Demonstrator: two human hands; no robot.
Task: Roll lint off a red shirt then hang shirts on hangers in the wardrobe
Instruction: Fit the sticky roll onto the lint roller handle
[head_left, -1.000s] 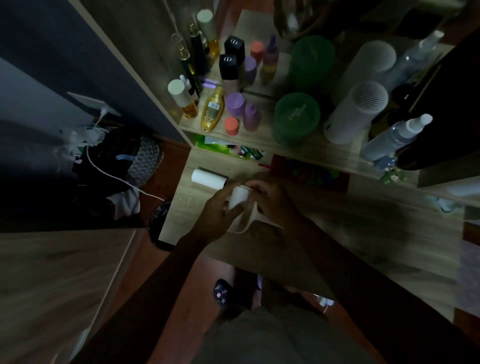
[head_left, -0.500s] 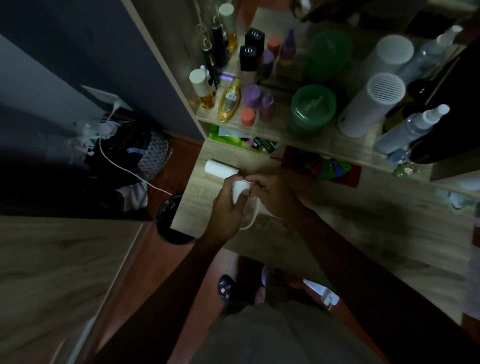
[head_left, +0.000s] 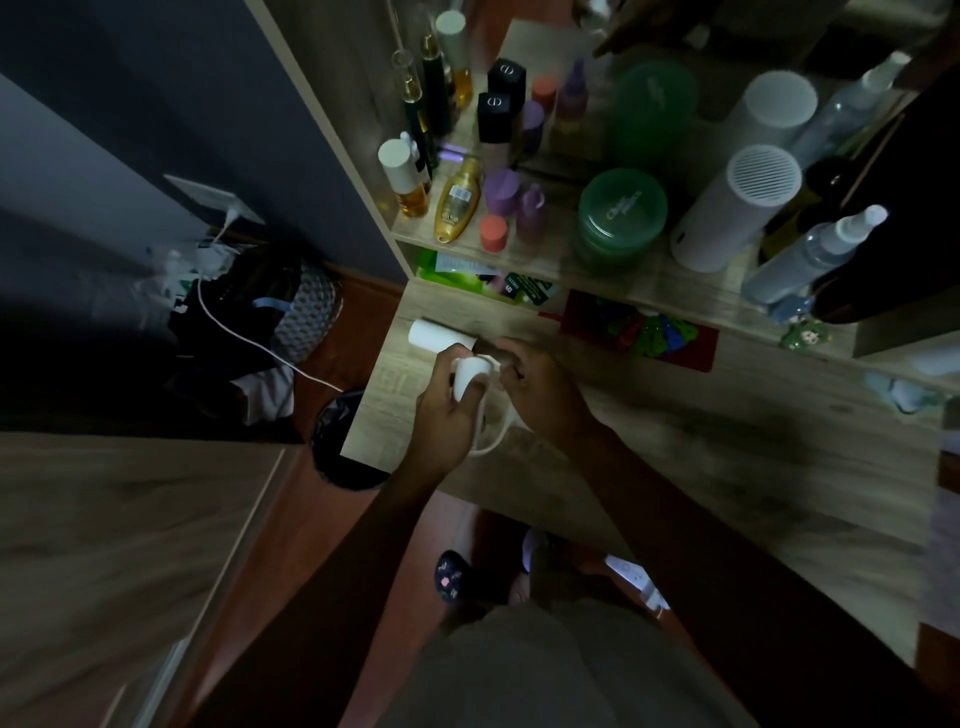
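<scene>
Head view: at frame centre a white lint roller (head_left: 470, 376) is gripped by the left hand (head_left: 441, 415) above the desk (head_left: 727, 441), and its sheet edge is apparently pinched by the right hand (head_left: 540, 395). No red shirt is seen; rolling and hanging are judged not yet begun.

Over a dim wooden desk (head_left: 727, 441), your left hand (head_left: 447, 410) grips the white lint roller (head_left: 470, 376) around its drum, while your right hand (head_left: 540, 389) pinches at the drum's far end. The roller's looped handle (head_left: 493, 441) hangs toward you between both hands. A spare white roll (head_left: 439, 335) lies on the desk just beyond. On the far shelf (head_left: 597, 270) stand bottles and a green jar (head_left: 621, 213); a black bin (head_left: 337, 441) sits on the floor, left.
</scene>
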